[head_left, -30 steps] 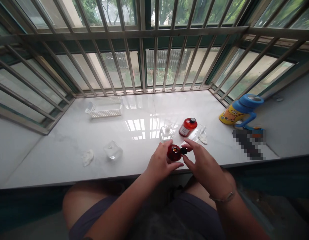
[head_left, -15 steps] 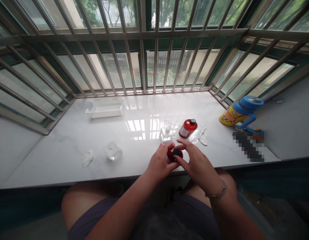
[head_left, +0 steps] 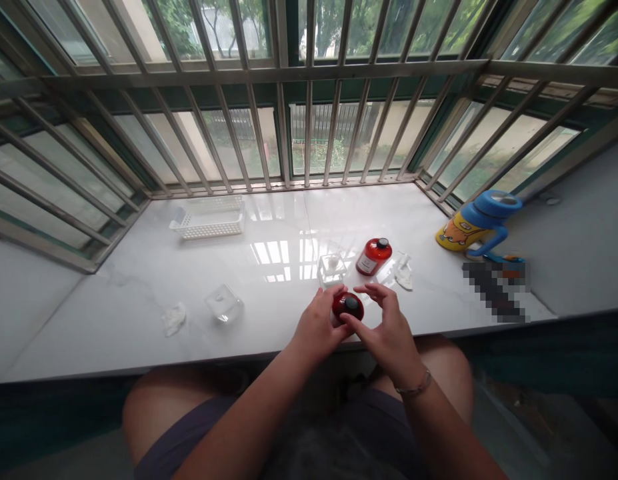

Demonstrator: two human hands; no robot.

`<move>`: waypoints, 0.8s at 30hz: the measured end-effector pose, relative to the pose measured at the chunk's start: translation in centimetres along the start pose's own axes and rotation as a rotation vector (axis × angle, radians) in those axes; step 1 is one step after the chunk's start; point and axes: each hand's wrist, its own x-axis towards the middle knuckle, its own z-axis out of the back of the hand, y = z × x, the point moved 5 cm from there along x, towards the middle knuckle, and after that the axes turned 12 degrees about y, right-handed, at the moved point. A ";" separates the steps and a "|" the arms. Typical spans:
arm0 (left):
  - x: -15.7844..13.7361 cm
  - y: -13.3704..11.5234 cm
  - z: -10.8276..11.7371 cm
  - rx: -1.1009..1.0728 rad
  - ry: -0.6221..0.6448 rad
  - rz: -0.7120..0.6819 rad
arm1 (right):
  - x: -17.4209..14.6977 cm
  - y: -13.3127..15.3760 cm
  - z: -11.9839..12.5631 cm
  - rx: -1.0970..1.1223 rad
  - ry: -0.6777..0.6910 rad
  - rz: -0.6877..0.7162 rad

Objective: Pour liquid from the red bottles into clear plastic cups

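Note:
My left hand point(head_left: 316, 321) is wrapped round the left side of a red bottle point(head_left: 343, 300) with a black cap, near the sill's front edge. My right hand point(head_left: 387, 327) curves open at the bottle's right, fingers and thumb apart. Its thumb tip is close to the cap; whether it touches the bottle I cannot tell. Just behind stands a second red bottle point(head_left: 374, 257) with a black cap and a pale label. Left of that is a clear square glass bottle point(head_left: 332, 269). The lower part of the held bottle is hidden by my fingers.
On the white marble sill point(head_left: 273, 303) are a white perforated basket point(head_left: 209, 227), a clear glass container point(head_left: 224, 304), a crumpled tissue point(head_left: 174, 319) and another tissue point(head_left: 403, 277). A blue and yellow mug point(head_left: 476, 223) stands right, by a blurred-out dark object point(head_left: 496, 293). Metal bars point(head_left: 309, 133) line the window.
My right hand's fingers have spread away from the bottle's black cap and opened wider. My left hand stays round the bottle. The view has shifted slightly.

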 end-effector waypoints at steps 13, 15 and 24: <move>-0.1 0.0 0.1 -0.022 0.009 0.001 | -1.4 -1.3 -0.7 0.241 0.050 0.009; -0.1 0.0 0.1 -0.023 0.010 0.000 | -1.5 -1.3 -0.7 0.239 0.050 -0.016; -0.1 -0.1 0.2 -0.022 0.001 0.001 | -1.5 -0.9 -0.6 0.249 0.042 -0.017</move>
